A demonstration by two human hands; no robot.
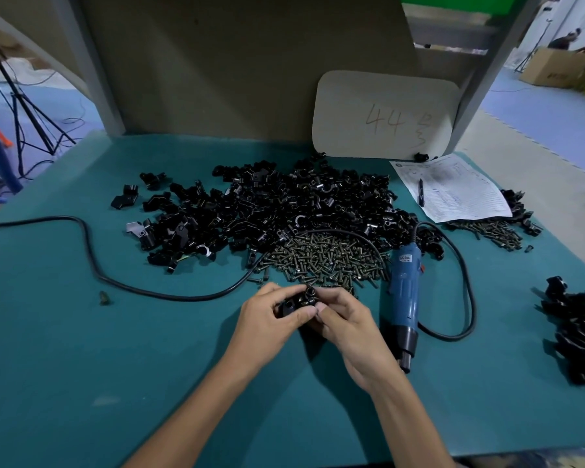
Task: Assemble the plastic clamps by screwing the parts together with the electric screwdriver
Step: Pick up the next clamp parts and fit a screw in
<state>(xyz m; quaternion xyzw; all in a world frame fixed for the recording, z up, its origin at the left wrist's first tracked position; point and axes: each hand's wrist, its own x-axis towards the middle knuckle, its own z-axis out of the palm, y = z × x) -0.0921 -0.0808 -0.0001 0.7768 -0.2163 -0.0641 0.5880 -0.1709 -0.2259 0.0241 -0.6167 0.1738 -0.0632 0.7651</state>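
Both hands meet over the green table, just in front of the screw pile. My left hand and my right hand together grip a black plastic clamp, fingers curled round it, a screw head showing on top. The blue electric screwdriver lies on the table to the right of my right hand, tip pointing towards me, untouched. A large heap of black clamp parts spreads behind the screws.
The screwdriver's black cable loops across the left of the table and round the tool. A paper sheet with a pen lies at back right, a second screw pile beside it. More black clamps sit at the right edge. A board marked 44 leans behind.
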